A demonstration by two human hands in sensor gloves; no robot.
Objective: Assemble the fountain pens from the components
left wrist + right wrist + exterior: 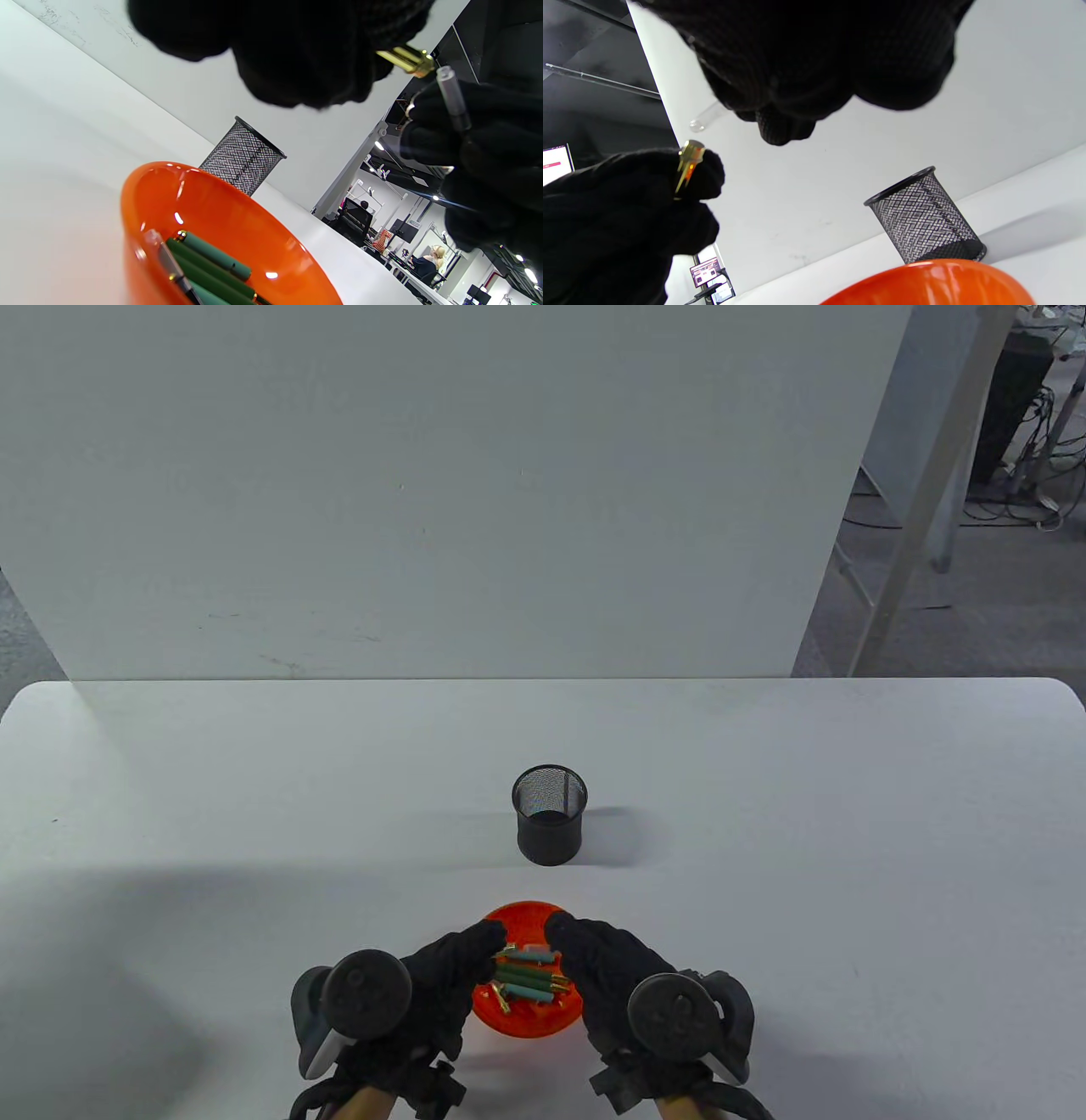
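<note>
Table view: the left hand [445, 976] and right hand [607, 971] are held above an orange bowl [528, 1022] at the near edge of the white worktop [254, 814]. The bowl holds green pen barrels [526, 980] and gold-tipped parts. A black mesh pen cup [550, 825] stands beyond the bowl, apart from it.

Left wrist view: the left hand [297, 46] pinches a gold nib section [407, 60]. Opposite it, the right hand [488, 169] grips a clear ink converter [453, 99], whose open end sits just beside the gold part.

Right wrist view: the left hand [619, 212] shows the nib section [689, 163] pinched at its fingertips; the converter [708, 116] projects from the curled right hand [814, 59].

Judged step: joining converter to nib section. The next move calls for axial alignment, then a straight push.
</note>
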